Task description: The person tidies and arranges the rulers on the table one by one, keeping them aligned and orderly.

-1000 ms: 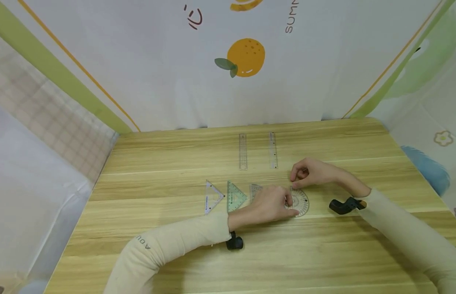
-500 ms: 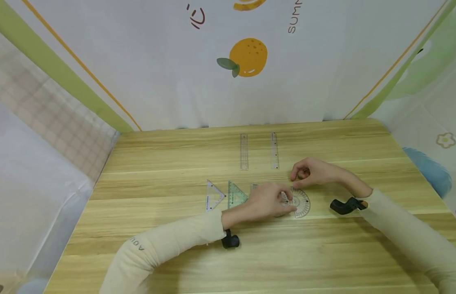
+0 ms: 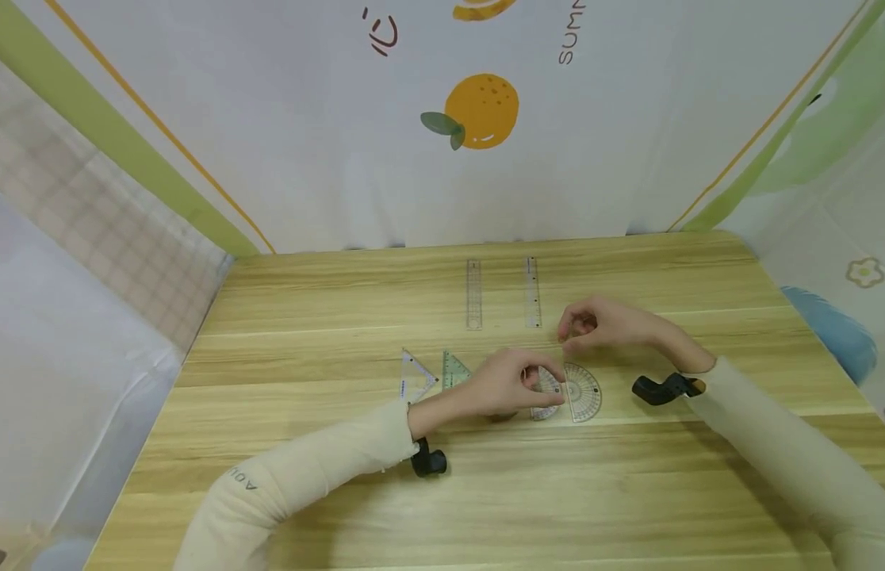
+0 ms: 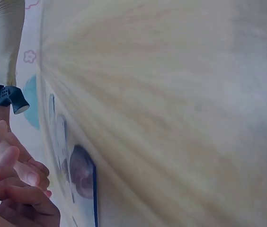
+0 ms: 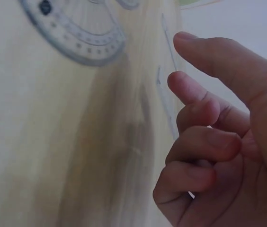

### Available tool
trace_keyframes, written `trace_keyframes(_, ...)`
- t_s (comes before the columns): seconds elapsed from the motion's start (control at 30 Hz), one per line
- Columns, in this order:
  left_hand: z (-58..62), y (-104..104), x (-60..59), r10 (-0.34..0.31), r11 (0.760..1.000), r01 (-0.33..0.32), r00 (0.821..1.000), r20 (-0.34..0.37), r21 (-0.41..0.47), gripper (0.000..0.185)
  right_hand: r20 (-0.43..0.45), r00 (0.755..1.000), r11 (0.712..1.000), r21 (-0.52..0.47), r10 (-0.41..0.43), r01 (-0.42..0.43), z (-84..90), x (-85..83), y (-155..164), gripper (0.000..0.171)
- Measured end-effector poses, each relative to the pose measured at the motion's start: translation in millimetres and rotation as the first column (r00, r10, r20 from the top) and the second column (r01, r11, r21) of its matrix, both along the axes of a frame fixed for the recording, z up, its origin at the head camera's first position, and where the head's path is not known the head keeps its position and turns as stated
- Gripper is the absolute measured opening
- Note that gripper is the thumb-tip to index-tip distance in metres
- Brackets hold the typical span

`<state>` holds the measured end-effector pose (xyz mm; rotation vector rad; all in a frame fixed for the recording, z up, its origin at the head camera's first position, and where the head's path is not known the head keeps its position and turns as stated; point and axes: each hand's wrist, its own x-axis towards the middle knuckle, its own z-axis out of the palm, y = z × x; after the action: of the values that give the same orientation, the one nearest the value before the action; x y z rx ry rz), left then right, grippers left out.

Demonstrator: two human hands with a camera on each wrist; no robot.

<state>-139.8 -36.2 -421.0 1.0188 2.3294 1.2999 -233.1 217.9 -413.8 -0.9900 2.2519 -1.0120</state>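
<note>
My left hand [image 3: 488, 385] hovers over a clear protractor [image 3: 548, 382], its thumb and forefinger spread apart with nothing pinched between them. Beside that piece, a second clear protractor [image 3: 585, 394] lies with its round edge to the right. Just beyond its upper edge is my right hand [image 3: 605, 323], thumb and forefinger apart, the other fingers loosely bent and holding nothing. The right wrist view shows a protractor [image 5: 88, 45] on the wood, away from the fingers. A green set square [image 3: 453, 371] is partly hidden by my left hand; a clear set square [image 3: 416, 381] lies left of it.
Two clear rulers, one left [image 3: 474, 295] and one right [image 3: 533, 293], lie upright in view farther back on the wooden table [image 3: 328, 309]. A white printed cloth [image 3: 307, 159] hangs behind the table's back edge. Black wrist cameras [image 3: 430, 460] sit on both sleeves.
My left hand has drawn back to the left, leaving the right protractor uncovered and covering more of the green set square. The right hand has shifted slightly up and left.
</note>
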Motion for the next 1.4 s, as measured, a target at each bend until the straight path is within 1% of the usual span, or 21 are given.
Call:
trace_keyframes(0.1, 0.4, -4, -2.5, -0.008, 1.0, 0.008, 1.0, 0.001, 0.029, 0.026, -0.016, 1.0, 1.0, -0.011, -0.007, 0.007, -0.7, -4.1, -1, 0.012)
trace_keyframes(0.27, 1.5, -11, -7.0, -0.03, 0.995, 0.028, 0.999, 0.023, 0.092, 0.027, -0.004, 0.999, 0.999, -0.02, -0.036, 0.036, -3.2, -8.5, -6, 0.014)
trace_keyframes(0.43, 0.9, -20, -10.9, -0.025, 0.992, 0.018, 0.998, 0.053, 0.123, 0.026, 0.012, 0.999, 0.999, -0.036, -0.041, 0.041, -2.3, -10.7, -12, 0.014)
trace_keyframes(0.53, 0.9, -27, -13.5, -0.004, 0.991, -0.003, 0.999, 0.054, 0.134, 0.026, 0.025, 0.999, 0.998, -0.06, -0.031, 0.032, -2.1, -12.0, -15, 0.014)
trace_keyframes(0.73, 1.0, -42, -20.6, 0.063, 0.989, -0.065, 0.998, 0.019, 0.134, 0.024, 0.047, 0.999, 0.994, -0.101, -0.023, 0.028, -0.5, -14.9, -18, 0.014)
trace_keyframes(0.9, 1.1, -59, -23.6, 0.113, 0.987, -0.116, 0.993, 0.039, 0.111, 0.026, 0.057, 0.997, 0.994, -0.092, -0.046, 0.051, -2.0, -18.9, -19, 0.016)
trace_keyframes(1.07, 2.1, -74, -27.7, 0.152, 0.982, -0.153, 0.988, 0.02, 0.115, 0.026, 0.076, 0.994, 0.995, -0.066, -0.074, 0.079, 1.3, -23.1, -22, 0.021)
trace_keyframes(1.3, 4.3, -95, -36.9, 0.205, 0.973, -0.206, 0.979, 0.014, 0.101, 0.026, 0.08, 0.997, 0.997, -0.071, -0.023, 0.029, 6.7, -35.2, -29, 0.025)
trace_keyframes(1.4, 4.9, -103, -40.9, 0.226, 0.969, -0.227, 0.974, 0.015, 0.094, 0.028, 0.076, 0.997, 0.996, -0.08, -0.02, 0.026, 9.8, -38.6, -31, 0.025)
